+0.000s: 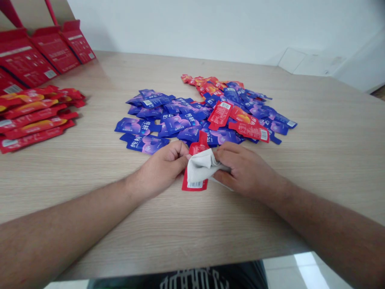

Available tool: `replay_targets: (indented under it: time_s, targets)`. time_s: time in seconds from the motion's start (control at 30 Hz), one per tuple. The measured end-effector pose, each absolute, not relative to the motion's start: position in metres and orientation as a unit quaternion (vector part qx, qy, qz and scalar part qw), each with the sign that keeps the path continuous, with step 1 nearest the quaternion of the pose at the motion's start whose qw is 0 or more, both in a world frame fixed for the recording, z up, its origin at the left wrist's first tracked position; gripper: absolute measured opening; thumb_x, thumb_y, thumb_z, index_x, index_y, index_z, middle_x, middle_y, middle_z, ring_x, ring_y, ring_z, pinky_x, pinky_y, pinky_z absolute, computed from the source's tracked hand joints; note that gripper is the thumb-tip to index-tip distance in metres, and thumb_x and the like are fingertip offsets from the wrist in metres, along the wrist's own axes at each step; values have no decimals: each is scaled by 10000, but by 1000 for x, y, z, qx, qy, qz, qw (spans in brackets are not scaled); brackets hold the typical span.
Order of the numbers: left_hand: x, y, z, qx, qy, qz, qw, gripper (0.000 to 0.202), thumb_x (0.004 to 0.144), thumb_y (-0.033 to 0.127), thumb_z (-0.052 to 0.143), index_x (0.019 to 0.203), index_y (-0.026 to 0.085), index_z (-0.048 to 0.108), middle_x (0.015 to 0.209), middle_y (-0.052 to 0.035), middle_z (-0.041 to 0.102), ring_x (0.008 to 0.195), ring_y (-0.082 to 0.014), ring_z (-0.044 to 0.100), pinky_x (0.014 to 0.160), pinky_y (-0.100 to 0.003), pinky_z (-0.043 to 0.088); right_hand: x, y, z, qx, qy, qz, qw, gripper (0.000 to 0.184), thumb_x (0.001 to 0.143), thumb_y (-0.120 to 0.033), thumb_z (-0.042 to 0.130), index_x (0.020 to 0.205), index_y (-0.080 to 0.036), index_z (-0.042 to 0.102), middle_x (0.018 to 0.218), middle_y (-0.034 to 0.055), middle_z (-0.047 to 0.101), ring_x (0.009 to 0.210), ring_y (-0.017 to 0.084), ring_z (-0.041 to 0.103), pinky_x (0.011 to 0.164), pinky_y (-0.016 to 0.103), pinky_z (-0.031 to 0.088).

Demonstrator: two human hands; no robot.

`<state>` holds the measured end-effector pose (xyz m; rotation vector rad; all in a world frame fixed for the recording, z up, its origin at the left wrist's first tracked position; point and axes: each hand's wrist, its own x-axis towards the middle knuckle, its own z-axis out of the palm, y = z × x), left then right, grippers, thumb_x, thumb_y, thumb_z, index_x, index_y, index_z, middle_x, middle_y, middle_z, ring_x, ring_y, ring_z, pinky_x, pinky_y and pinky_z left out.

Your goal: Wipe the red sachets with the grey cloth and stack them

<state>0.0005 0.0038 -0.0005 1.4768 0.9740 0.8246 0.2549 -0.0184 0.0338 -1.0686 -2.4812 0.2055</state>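
My left hand (162, 168) pinches a red foil sachet (195, 185) near its upper part, just above the table. A folded white cloth (201, 166) wraps across the middle of the sachet, and my right hand (243, 170) grips the cloth against it. The sachet's barcode end shows below the cloth. Behind my hands lies a loose heap of blue-purple sachets (168, 122) mixed with a few red ones, such as a red sachet (220, 114) on top of the pile.
A row of red and orange sachets (36, 118) lies at the left of the light wood table (300, 160). Open red cardboard cartons (39, 52) stand at the back left. A white wall rises behind the table.
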Motion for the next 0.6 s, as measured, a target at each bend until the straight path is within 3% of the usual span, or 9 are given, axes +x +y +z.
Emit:
replay_targets:
  time_s: [0.17, 0.37, 0.6]
  targets:
    - [2, 3, 2, 612, 422, 347, 572, 236, 933, 366, 707, 837, 204, 564, 738, 11, 609, 584, -109, 514, 519, -224, 378, 255, -19, 34, -424, -876, 42, 226, 137, 992, -319, 679, 1009, -184, 664, 990, 91, 689, 950, 258, 649, 835, 376, 521]
    - [2, 2, 4, 601, 417, 340, 591, 257, 935, 419, 706, 857, 211, 576, 733, 7, 627, 579, -124, 557, 512, -229, 409, 249, -28, 36, -372, -906, 64, 193, 108, 990, -268, 664, 1067, -194, 678, 1061, 100, 702, 996, 264, 647, 882, 401, 535]
    - [3, 1, 8, 630, 430, 327, 557, 233, 955, 383, 682, 842, 209, 576, 736, 9, 633, 587, -117, 536, 532, -230, 415, 250, -27, 38, -412, -883, 37, 224, 137, 976, -262, 683, 1074, -167, 682, 1079, 125, 701, 1019, 286, 656, 915, 425, 545]
